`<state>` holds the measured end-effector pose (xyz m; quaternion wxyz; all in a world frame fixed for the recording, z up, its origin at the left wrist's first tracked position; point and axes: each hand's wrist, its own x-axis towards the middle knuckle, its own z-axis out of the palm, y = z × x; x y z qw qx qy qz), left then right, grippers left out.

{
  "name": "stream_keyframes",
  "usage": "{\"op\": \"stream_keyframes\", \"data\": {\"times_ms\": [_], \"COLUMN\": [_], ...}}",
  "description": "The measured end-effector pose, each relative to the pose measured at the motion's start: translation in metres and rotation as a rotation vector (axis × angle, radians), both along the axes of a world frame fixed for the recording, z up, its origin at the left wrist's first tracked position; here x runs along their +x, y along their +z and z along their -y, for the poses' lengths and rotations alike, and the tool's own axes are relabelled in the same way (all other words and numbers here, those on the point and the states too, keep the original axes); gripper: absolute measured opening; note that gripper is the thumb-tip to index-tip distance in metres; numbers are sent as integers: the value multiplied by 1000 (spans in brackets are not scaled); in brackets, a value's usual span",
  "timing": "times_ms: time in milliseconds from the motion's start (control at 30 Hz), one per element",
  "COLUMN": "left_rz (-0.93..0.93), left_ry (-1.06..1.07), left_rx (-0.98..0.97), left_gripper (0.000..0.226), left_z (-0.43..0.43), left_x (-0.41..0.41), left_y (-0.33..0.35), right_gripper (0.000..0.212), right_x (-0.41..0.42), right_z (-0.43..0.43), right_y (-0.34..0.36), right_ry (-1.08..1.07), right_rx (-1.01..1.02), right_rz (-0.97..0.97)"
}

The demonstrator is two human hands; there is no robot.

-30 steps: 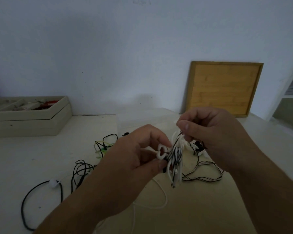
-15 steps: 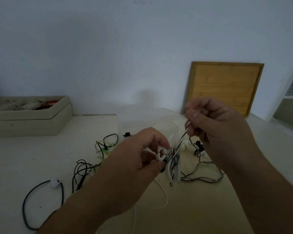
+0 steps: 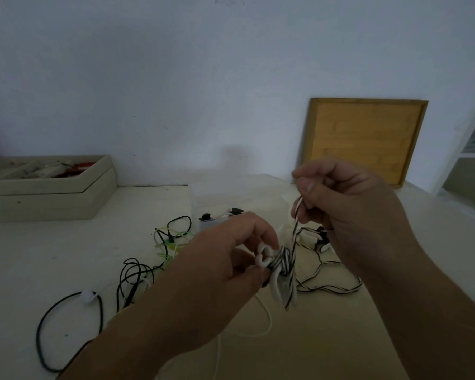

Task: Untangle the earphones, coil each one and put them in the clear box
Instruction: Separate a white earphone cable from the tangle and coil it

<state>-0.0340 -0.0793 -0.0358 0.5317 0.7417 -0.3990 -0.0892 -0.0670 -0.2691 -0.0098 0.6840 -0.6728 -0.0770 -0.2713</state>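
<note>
Earphone [image 3: 285, 266], one striped, between left hand [image 3: 220, 272], right hand [image 3: 348, 212].

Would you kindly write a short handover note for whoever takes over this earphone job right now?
Left hand pinches a bundle of white and striped cord above the table. Right hand pinches a striped strand rising from it. Black earphones and yellow-green ones lie tangled on the table's left. What seems to be the clear box sits behind the hands. Done: cannot tell if any set is boxed. Left: finish this bundle, untangle and coil the rest, box all.
</note>
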Motion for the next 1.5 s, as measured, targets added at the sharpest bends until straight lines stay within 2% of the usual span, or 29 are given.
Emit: {"op": "stream_keyframes", "data": {"times_ms": [233,467,600,800,900,1000,1100,1200,1267,1367,1467,1500], "left_rz": [-93,-186,-191,-142,-234,-360,-439,-415,-403,-381,-346,-338], "left_ry": [-82,-141,-140,66,158,235,355,529,618,686,724,725], "left_rx": [-77,-218,-301,-529,-612,-706,-800,-776,-761,-767,-750,-750], "left_gripper": [28,27,23,22,20,28,24,15,15,15,16,16], "left_z": [3,3,4,5,5,5,0,-9,-13,-14,-13,-12], "left_x": [-3,0,-1,5,7,11,20,31,35,36,36,35], "left_y": [1,-1,2,3,2,4,3,0,-1,-1,-3,-2], "right_gripper": [11,11,8,17,27,24,31,24,29,29,8,16], "right_x": [-1,-1,-2,5,7,8,5,-1,-5,-12,-17,-17], "right_z": [-6,-7,-1,-9,-19,-20,-9,6,15,22,23,26], "right_y": [-3,-3,-2,-13,-17,-20,-17,-9,-2,7,14,14], "right_ry": [-134,-157,-143,65,208,330,369,410,406,305,102,57], "right_rx": [-212,-220,-294,-408,-303,-171,-156,-141,-135,-377,-634,-660], "right_rz": [-71,-134,-193,-283,-326,-364,-468,-551,-589,-618,-553,-522]}}
